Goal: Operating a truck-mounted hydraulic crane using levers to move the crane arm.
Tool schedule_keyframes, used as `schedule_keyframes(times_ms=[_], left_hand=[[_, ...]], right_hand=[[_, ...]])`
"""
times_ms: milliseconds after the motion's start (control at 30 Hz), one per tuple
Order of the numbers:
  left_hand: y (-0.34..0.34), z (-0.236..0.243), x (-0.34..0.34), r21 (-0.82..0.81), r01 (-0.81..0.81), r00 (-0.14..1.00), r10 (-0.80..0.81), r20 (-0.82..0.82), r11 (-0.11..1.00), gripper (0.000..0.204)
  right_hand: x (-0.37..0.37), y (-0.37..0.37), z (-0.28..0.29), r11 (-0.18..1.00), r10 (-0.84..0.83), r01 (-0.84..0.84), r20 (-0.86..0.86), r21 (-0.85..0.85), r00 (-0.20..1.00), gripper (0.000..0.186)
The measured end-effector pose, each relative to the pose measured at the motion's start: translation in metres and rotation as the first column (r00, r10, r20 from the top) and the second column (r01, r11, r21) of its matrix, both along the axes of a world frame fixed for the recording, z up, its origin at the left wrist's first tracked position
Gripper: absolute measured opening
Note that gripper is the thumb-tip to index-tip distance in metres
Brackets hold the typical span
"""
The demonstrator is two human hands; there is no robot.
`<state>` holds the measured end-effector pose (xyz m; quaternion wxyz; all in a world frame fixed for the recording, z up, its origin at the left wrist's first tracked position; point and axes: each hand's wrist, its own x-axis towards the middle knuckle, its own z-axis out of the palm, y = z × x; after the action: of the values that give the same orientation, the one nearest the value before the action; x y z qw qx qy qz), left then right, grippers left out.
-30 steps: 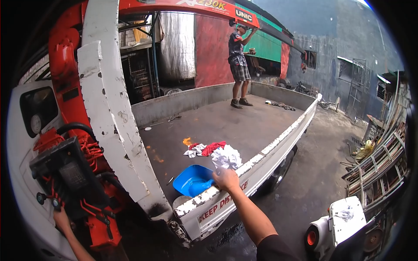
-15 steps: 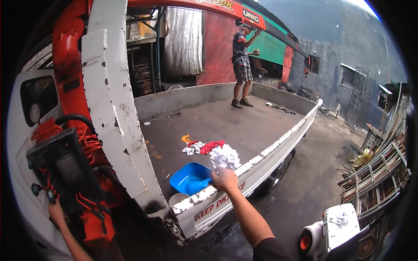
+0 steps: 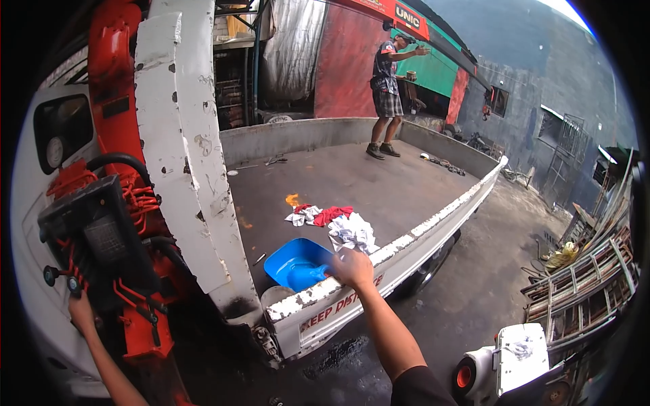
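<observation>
Two hands work apart: the right hand rests its grip on the blue basin's rim, just inside the truck bed's side wall beside the rags, so lift it level, while the left hand grasps the crane's control levers.

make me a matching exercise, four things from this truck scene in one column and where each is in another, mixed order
Things:
1. blue basin
2. right hand
3. left hand
4. standing person

Places:
A. far end of the truck bed
B. by the red control levers
C. on the bed, near corner
D. on the side rail, at the basin's edge

Pairs: 1-C, 2-D, 3-B, 4-A
</observation>
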<state>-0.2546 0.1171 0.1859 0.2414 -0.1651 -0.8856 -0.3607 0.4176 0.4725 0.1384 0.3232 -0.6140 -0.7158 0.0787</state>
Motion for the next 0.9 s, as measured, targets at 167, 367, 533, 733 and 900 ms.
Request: schedule_keyframes(times_ms=[167, 367, 533, 733, 900], left_hand=[[0.004, 0.004, 0.012, -0.014, -0.012, 0.999, 0.012, -0.037, 1.0, 0.045], [0.002, 0.008, 0.014, -0.016, -0.003, 1.0, 0.003, 0.017, 1.0, 0.046], [0.002, 0.002, 0.004, -0.011, -0.019, 1.0, 0.019, 0.01, 1.0, 0.045], [0.005, 0.008, 0.016, -0.031, -0.031, 0.999, 0.032, 0.031, 0.999, 0.045], [-0.005, -0.006, -0.011, -0.009, -0.004, 0.999, 0.003, -0.047, 1.0, 0.043]], right_hand=[[0.002, 0.001, -0.001, 0.999, 0.021, -0.021, 0.013, 0.027, 1.0, 0.034], [0.0, 0.001, 0.003, 1.0, 0.01, -0.01, 0.014, -0.009, 1.0, 0.034], [0.001, 0.0, 0.0, 1.0, 0.017, -0.017, -0.024, 0.004, 1.0, 0.034], [0.002, 0.002, -0.003, 1.0, 0.015, -0.015, -0.023, 0.013, 1.0, 0.034], [-0.002, 0.003, 0.001, 1.0, 0.007, -0.006, -0.028, 0.019, 1.0, 0.034]])
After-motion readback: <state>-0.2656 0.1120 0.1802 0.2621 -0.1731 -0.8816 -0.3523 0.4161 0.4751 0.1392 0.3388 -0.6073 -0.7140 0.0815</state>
